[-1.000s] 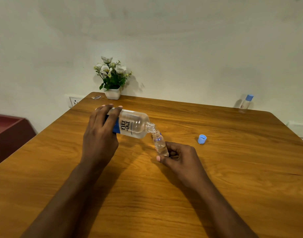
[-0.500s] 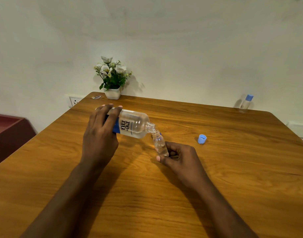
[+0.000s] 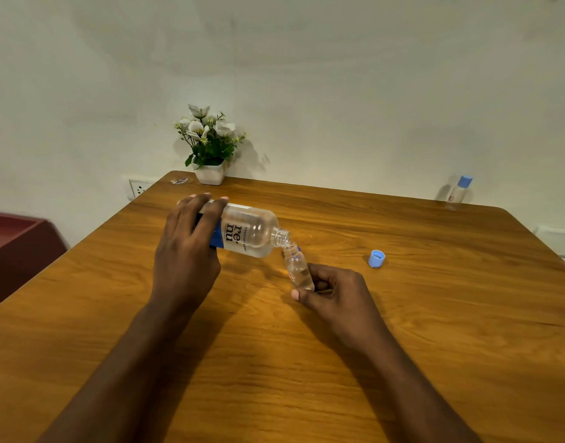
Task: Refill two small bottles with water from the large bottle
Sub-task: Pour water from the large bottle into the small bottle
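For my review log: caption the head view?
Left hand tips large bottle into small bottle held by right hand.

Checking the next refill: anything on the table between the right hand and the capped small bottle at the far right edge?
Only the loose blue cap lies on the table roughly between the right hand and the capped small bottle; easy to pass.

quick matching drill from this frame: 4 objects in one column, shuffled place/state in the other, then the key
Things:
1. large bottle
2. small bottle under its mouth
3. loose blue cap
4. capped small bottle

Places/states:
A. standing at the table's far right edge, by the wall
B. tipped on its side, held in the left hand
C. lying on the table, right of both hands
D. open, tilted, held in the right hand

Pairs: 1-B, 2-D, 3-C, 4-A
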Available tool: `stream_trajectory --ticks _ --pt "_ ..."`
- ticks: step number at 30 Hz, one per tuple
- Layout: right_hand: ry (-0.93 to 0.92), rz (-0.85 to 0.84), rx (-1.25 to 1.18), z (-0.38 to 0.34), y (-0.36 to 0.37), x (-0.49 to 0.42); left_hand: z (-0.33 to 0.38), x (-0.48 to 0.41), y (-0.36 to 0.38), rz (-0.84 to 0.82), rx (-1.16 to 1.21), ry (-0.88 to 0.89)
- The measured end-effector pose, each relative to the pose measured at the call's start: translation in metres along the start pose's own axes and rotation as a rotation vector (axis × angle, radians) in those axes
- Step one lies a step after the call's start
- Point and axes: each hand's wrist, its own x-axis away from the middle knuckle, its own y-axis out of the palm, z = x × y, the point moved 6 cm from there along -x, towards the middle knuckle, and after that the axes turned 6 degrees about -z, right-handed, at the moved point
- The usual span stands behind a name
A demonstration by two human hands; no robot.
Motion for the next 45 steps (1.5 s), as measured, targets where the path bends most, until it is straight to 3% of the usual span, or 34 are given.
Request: stream_trajectory --ticks 45 --pt "0.020 0.002 0.013 0.0052 -0.0004 -0.0014 -0.0003 0.0000 0.0014 0.001 -0.012 -0.007"
